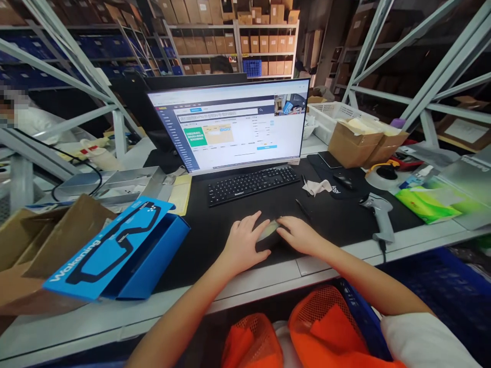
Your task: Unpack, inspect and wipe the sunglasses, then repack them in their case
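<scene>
A small, pale yellow-green flat piece (268,230), perhaps a label or film, lies on the black mat (199,245) between my hands. My left hand (244,241) is open, its fingers spread beside the piece and its index fingertip close to the upper edge. At the piece's right end, the fingers of my right hand (298,235) are bent and appear to pinch its edge. An opened blue box (153,266) marked "Wakening", with its lid (111,245) raised, stands left of my left hand. A dark pen (303,208) rests beyond my right hand.
Behind the mat are a keyboard (253,184) and a lit monitor (238,128). A barcode scanner (379,217), mouse (342,180), crumpled tissue (317,187) and green packet (425,203) sit to the right. An open cardboard box (57,240) occupies the left. Another person (34,122) is partly visible there.
</scene>
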Demonstrator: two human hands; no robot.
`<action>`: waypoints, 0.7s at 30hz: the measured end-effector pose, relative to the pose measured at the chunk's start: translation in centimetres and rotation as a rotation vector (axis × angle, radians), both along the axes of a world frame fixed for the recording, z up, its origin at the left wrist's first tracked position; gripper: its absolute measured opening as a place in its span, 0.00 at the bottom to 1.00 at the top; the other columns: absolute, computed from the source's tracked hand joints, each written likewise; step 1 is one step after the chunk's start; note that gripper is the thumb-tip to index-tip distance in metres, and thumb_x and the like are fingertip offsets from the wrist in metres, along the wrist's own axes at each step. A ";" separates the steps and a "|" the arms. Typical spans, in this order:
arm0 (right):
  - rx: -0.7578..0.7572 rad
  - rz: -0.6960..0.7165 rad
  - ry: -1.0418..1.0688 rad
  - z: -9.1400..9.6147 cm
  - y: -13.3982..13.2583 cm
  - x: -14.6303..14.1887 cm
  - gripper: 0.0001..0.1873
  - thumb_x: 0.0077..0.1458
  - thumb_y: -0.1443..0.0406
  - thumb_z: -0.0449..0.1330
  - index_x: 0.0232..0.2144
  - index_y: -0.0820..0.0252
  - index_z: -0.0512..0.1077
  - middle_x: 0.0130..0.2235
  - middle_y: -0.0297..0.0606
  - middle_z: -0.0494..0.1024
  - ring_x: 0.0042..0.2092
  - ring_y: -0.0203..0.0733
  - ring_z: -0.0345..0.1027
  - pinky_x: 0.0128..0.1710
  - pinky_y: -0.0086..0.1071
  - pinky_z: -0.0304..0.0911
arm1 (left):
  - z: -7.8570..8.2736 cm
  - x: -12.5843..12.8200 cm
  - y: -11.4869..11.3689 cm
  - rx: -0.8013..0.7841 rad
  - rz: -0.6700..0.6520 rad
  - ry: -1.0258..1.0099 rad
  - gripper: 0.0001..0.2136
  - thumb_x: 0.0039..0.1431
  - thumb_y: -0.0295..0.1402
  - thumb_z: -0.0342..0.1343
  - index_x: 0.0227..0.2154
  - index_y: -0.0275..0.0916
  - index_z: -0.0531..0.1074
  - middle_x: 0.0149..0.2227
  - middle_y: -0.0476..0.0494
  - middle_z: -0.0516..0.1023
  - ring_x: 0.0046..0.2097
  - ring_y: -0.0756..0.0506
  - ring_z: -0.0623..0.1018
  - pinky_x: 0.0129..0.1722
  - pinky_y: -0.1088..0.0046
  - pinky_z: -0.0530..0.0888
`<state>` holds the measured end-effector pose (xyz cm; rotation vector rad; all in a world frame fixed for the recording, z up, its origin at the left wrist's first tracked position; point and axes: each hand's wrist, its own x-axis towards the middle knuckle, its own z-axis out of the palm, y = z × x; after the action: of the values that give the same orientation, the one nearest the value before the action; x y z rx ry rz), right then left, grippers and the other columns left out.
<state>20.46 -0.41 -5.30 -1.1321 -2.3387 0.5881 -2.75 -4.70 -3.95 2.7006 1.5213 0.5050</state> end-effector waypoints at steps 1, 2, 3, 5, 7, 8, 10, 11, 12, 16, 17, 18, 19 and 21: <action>-0.005 0.005 -0.024 -0.1 0.0 -0.1 0.19 0.66 0.61 0.53 0.54 0.64 0.72 0.56 0.52 0.75 0.57 0.51 0.68 0.59 0.45 0.60 | -0.1 0.0 0.0 0.006 -0.003 -0.003 0.36 0.51 0.43 0.64 0.64 0.45 0.63 0.69 0.33 0.58 0.65 0.30 0.64 0.57 0.48 0.64; -0.011 0.010 -0.035 -0.1 0.1 -0.3 0.19 0.67 0.61 0.52 0.54 0.64 0.72 0.55 0.52 0.75 0.57 0.51 0.68 0.59 0.45 0.61 | -0.2 0.0 -0.1 0.010 -0.007 -0.006 0.36 0.52 0.43 0.64 0.64 0.46 0.63 0.69 0.34 0.58 0.64 0.30 0.65 0.57 0.48 0.64; -0.017 0.010 -0.040 -0.1 0.3 -0.3 0.19 0.67 0.61 0.51 0.53 0.64 0.73 0.54 0.51 0.76 0.55 0.50 0.69 0.58 0.44 0.61 | -0.3 -0.1 -0.1 0.014 -0.011 -0.008 0.35 0.52 0.43 0.64 0.63 0.46 0.64 0.69 0.34 0.59 0.64 0.30 0.65 0.57 0.48 0.64; -0.031 -0.003 -0.036 0.0 0.8 -0.4 0.18 0.68 0.59 0.50 0.47 0.63 0.76 0.49 0.48 0.78 0.52 0.48 0.70 0.55 0.42 0.62 | -0.5 -0.1 -0.2 0.023 -0.015 -0.008 0.34 0.51 0.43 0.64 0.62 0.46 0.65 0.69 0.35 0.59 0.64 0.30 0.66 0.57 0.48 0.65; -0.089 -0.003 0.006 0.1 1.3 -0.4 0.19 0.68 0.58 0.51 0.42 0.61 0.78 0.46 0.46 0.79 0.50 0.47 0.71 0.54 0.40 0.63 | -0.5 -0.2 -0.2 0.034 -0.013 -0.003 0.33 0.51 0.43 0.64 0.62 0.46 0.66 0.69 0.34 0.59 0.64 0.30 0.66 0.56 0.48 0.65; -0.143 0.005 0.040 0.1 1.4 -0.4 0.19 0.67 0.57 0.51 0.40 0.61 0.79 0.45 0.45 0.79 0.49 0.46 0.71 0.53 0.39 0.63 | -0.5 -0.3 -0.2 0.038 -0.014 -0.001 0.33 0.51 0.43 0.64 0.62 0.46 0.66 0.69 0.34 0.59 0.64 0.30 0.66 0.56 0.48 0.65; -0.256 0.020 0.107 0.0 1.5 -0.3 0.19 0.67 0.56 0.52 0.38 0.60 0.79 0.43 0.43 0.80 0.46 0.44 0.72 0.50 0.36 0.65 | -0.4 -0.6 0.0 0.037 -0.032 0.002 0.33 0.51 0.43 0.64 0.61 0.46 0.67 0.69 0.35 0.60 0.63 0.30 0.66 0.56 0.49 0.65; -0.282 0.022 0.122 0.0 1.5 -0.2 0.19 0.67 0.56 0.52 0.38 0.60 0.79 0.42 0.43 0.80 0.45 0.44 0.73 0.48 0.36 0.65 | -0.3 -0.7 0.2 0.034 -0.045 0.002 0.33 0.51 0.43 0.64 0.61 0.46 0.67 0.68 0.35 0.60 0.63 0.31 0.66 0.56 0.49 0.65; -0.278 0.019 0.119 0.1 1.5 -0.1 0.19 0.67 0.57 0.52 0.37 0.60 0.79 0.42 0.42 0.80 0.44 0.44 0.73 0.48 0.35 0.65 | -0.2 -0.8 0.4 0.030 -0.057 0.003 0.32 0.51 0.43 0.64 0.61 0.46 0.67 0.68 0.36 0.60 0.63 0.31 0.67 0.56 0.50 0.65; -0.137 -0.062 0.048 0.6 1.4 0.5 0.13 0.64 0.60 0.56 0.40 0.60 0.79 0.44 0.43 0.81 0.46 0.46 0.74 0.50 0.38 0.64 | 0.5 -1.1 0.6 0.028 -0.079 0.005 0.32 0.51 0.44 0.65 0.60 0.45 0.68 0.68 0.35 0.61 0.64 0.31 0.65 0.57 0.49 0.65; -0.103 -0.105 0.047 0.7 1.4 0.6 0.12 0.63 0.61 0.57 0.41 0.60 0.78 0.45 0.43 0.81 0.47 0.46 0.74 0.51 0.38 0.64 | 0.7 -1.1 0.2 0.042 -0.079 0.007 0.32 0.51 0.43 0.65 0.59 0.44 0.68 0.68 0.34 0.60 0.65 0.31 0.64 0.58 0.49 0.64; -0.070 -0.137 0.052 0.7 1.4 0.8 0.11 0.62 0.62 0.57 0.41 0.60 0.78 0.46 0.43 0.81 0.48 0.46 0.74 0.52 0.39 0.65 | 0.8 -1.2 -0.3 0.062 -0.072 0.008 0.31 0.52 0.43 0.65 0.59 0.43 0.69 0.68 0.34 0.59 0.66 0.30 0.62 0.60 0.48 0.63; -0.039 -0.149 0.058 0.7 1.3 0.9 0.11 0.62 0.62 0.57 0.41 0.60 0.78 0.46 0.43 0.80 0.48 0.46 0.73 0.53 0.39 0.65 | 0.8 -1.3 -1.0 0.087 -0.050 0.004 0.29 0.53 0.42 0.65 0.57 0.42 0.70 0.68 0.33 0.60 0.66 0.30 0.62 0.60 0.48 0.63; -0.001 -0.103 0.054 0.4 1.0 1.2 0.13 0.63 0.61 0.56 0.43 0.60 0.77 0.49 0.44 0.79 0.51 0.47 0.72 0.56 0.40 0.64 | 0.4 -1.5 -2.8 0.133 0.049 -0.028 0.22 0.56 0.39 0.63 0.53 0.40 0.72 0.62 0.31 0.67 0.61 0.30 0.67 0.57 0.50 0.67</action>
<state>21.62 0.58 -4.88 -1.2140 -2.2200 0.5754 -4.22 -7.55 -3.55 2.7451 1.6063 0.6655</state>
